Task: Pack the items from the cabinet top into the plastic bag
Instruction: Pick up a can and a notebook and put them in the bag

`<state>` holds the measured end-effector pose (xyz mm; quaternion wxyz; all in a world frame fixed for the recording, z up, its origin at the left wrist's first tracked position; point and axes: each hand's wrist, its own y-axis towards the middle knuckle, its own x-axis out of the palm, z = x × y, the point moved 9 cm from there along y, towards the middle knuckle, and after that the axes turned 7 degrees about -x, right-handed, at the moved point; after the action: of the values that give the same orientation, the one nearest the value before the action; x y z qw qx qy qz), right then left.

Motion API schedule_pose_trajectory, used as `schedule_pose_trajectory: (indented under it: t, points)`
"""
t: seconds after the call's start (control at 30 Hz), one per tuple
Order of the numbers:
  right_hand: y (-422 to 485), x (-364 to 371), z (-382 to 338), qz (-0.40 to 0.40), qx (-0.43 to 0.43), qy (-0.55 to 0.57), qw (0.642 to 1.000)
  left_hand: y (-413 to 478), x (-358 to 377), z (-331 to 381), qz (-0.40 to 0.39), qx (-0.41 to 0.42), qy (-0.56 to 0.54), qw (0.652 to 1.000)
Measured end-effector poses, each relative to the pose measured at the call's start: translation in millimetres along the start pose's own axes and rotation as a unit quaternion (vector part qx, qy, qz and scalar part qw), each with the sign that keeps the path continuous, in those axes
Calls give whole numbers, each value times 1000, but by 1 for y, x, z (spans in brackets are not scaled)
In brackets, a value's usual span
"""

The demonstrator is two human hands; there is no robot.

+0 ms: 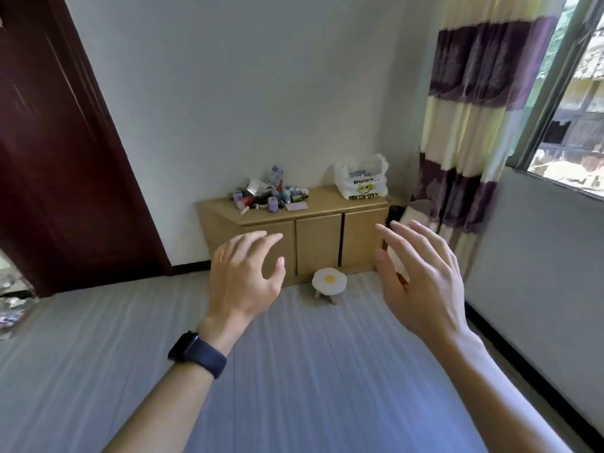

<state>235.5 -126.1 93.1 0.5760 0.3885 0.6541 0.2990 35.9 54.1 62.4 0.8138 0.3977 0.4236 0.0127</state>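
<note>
Items (269, 194) sit heaped on the cabinet top (327, 200), well ahead of the left hand (243, 276) and right hand (421, 279), both bare, fingers loosely spread, holding nothing. Heap lies nearer the left hand; plastic bag (361, 181) stands upright at the cabinet's right end, nearer the right hand. Single pieces too small and blurred to name.

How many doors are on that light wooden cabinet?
3 on the front: left door, partly behind the left hand; middle door; right door, by the right hand.
</note>
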Motion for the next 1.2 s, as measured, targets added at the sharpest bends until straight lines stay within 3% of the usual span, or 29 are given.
schedule_pose_trajectory:
  t: [0.27, 0.53, 0.7, 1.03, 1.2]
  points:
    - [28, 117, 33, -49, 27, -10, 998, 62, 71, -55, -33, -8, 34, 999]
    - [128, 243, 58, -82, 34, -60, 994, 186, 147, -130, -76, 8, 49, 996]
    - [191, 307, 79, -73, 49, -24, 996, 257, 189, -178, -76, -10, 23, 997]
    - [221, 502, 157, -181, 50, -33, 982, 346, 356, -243, -172, -7, 53, 984]
    - [258, 599, 196, -209, 39, -14, 977, 393, 431, -285, -195, -50, 53, 978]
